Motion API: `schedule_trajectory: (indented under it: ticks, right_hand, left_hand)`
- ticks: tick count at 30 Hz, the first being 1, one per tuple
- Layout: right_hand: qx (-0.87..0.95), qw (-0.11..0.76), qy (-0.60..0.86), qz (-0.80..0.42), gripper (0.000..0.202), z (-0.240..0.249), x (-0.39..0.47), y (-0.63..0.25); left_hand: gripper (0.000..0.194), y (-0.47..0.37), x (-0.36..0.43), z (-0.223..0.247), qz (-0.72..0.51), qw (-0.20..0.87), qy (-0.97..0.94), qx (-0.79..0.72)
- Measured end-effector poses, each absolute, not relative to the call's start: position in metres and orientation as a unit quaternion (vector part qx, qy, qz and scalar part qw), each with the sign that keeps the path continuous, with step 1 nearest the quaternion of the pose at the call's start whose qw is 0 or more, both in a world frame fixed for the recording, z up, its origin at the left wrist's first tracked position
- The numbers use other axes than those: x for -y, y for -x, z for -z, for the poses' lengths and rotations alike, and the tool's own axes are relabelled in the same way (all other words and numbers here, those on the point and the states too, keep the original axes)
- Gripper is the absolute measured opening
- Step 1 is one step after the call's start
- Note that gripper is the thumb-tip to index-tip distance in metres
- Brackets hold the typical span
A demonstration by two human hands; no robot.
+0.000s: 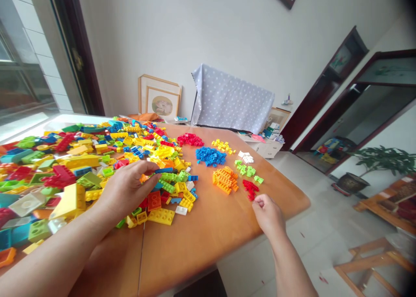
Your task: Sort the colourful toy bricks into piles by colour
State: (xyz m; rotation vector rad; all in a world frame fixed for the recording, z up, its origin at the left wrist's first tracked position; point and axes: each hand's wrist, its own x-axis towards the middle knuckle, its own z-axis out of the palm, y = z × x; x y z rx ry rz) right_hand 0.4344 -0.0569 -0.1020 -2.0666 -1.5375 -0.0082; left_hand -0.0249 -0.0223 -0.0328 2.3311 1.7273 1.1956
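Observation:
My left hand [130, 184] reaches over the near right edge of a big mixed heap of toy building bricks [73, 160]. Thumb and forefinger pinch a flat blue building brick [164, 170]. Below it lie a yellow brick [161, 216] and a small white brick [181, 210]. My right hand [269, 214] is closed at the table's right side, its fingertips right by a small red brick cluster [250, 188]. Whatever those fingers hold, if anything, is hidden. Close by are an orange brick pile [225, 179] and some light green bricks [246, 169].
Farther back on the wooden table [195, 245] sit a blue pile [210, 156], a red pile [190, 139], yellow pieces [223, 146] and white pieces [246, 157]. A dotted cloth [232, 98] drapes something behind the table. A wooden stool [373, 262] and potted plant [352, 182] stand right.

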Motion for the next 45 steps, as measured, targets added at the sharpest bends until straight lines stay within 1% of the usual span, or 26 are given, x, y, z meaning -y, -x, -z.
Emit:
schedule_trajectory:
  ticks: [5,11,13,15,17,19,22,24,26,28,32,35,37,41,43,45]
  right_hand:
    - [0.586,0.238,0.775,0.008,0.023,0.099,0.061,-0.431]
    - [0.590,0.209,0.780,0.020,0.041,0.100,0.055,-0.428]
    - [0.586,0.223,0.779,0.016,0.042,0.101,0.055,-0.429]
    - [0.576,0.247,0.779,0.011,0.038,0.101,0.056,-0.429]
    - [0.573,0.252,0.780,0.007,0.034,0.100,0.058,-0.428]
    - [0.581,0.231,0.780,0.003,0.034,0.099,0.058,-0.426]
    - [0.588,0.194,0.785,-0.003,0.038,0.096,0.056,-0.422]
    - [0.585,0.191,0.788,-0.001,0.041,0.095,0.056,-0.419]
    - [0.584,0.215,0.783,0.000,0.043,0.094,0.056,-0.416]
    - [0.583,0.257,0.771,-0.005,0.042,0.094,0.056,-0.410]
    - [0.592,0.377,0.711,-0.033,0.039,0.090,0.052,-0.384]
    - [0.619,0.452,0.636,-0.091,0.034,0.085,0.049,-0.350]
    - [0.645,0.466,0.588,-0.143,0.030,0.080,0.048,-0.323]
    - [0.709,0.454,0.497,-0.211,0.025,0.065,0.048,-0.270]
    - [0.736,0.437,0.465,-0.226,0.027,0.056,0.046,-0.248]
    - [0.756,0.415,0.449,-0.235,0.033,0.047,0.042,-0.229]
  left_hand:
    - [0.030,0.026,0.021,0.033,-0.382,-0.003,-0.740,-0.554]
    - [0.029,0.028,0.019,0.036,-0.366,-0.011,-0.750,-0.551]
    - [0.028,0.028,0.020,0.036,-0.366,-0.009,-0.751,-0.550]
    - [0.028,0.028,0.020,0.036,-0.368,-0.010,-0.751,-0.548]
    - [0.027,0.028,0.020,0.035,-0.369,-0.010,-0.753,-0.545]
    - [0.027,0.027,0.020,0.035,-0.370,-0.008,-0.754,-0.542]
    - [0.027,0.027,0.020,0.035,-0.374,-0.005,-0.751,-0.543]
    - [0.028,0.027,0.020,0.035,-0.378,-0.002,-0.749,-0.545]
    - [0.028,0.028,0.020,0.035,-0.378,0.005,-0.748,-0.546]
    - [0.027,0.028,0.020,0.035,-0.378,0.012,-0.749,-0.545]
    - [0.023,0.027,0.022,0.032,-0.376,0.013,-0.755,-0.537]
    - [0.019,0.026,0.025,0.028,-0.374,0.006,-0.756,-0.536]
    - [0.018,0.025,0.027,0.025,-0.372,0.003,-0.755,-0.540]
    - [0.018,0.024,0.030,0.022,-0.358,-0.002,-0.761,-0.542]
    - [0.019,0.024,0.030,0.022,-0.344,-0.010,-0.768,-0.540]
    - [0.020,0.024,0.030,0.022,-0.328,-0.020,-0.779,-0.534]
